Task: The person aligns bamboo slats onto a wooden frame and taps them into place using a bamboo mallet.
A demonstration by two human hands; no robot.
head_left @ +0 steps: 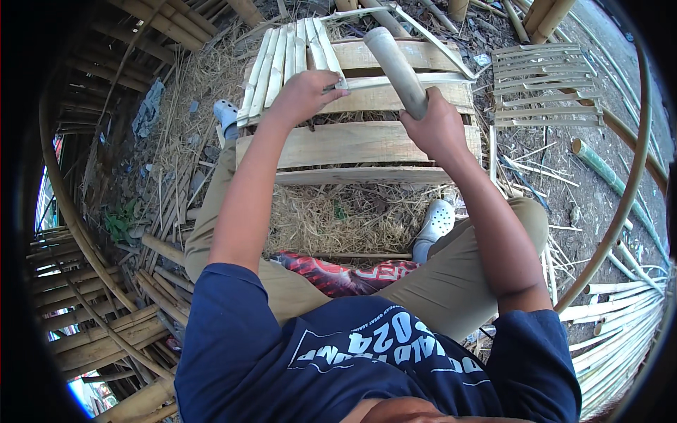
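In front of me stands a low table of wide wooden boards (338, 144) with gaps between them. Several pale split-bamboo strips (271, 67) lie side by side across its far left part. Over the right end of these strips, my left hand (308, 97) is closed in a pinch. Something small and dark shows at its fingertips, too small to name. My right hand (438, 128) is wrapped round the near end of a thick, pale round stick (395, 67). The stick tilts up and away over the table's right half.
A slatted bamboo panel (546, 84) lies on the ground at the right. Near it are a green bamboo pole (613, 173) and a bundle of pale poles (620, 338). Bamboo racks (106, 338) stand at the left. Straw and shavings (331, 218) cover the ground between my feet.
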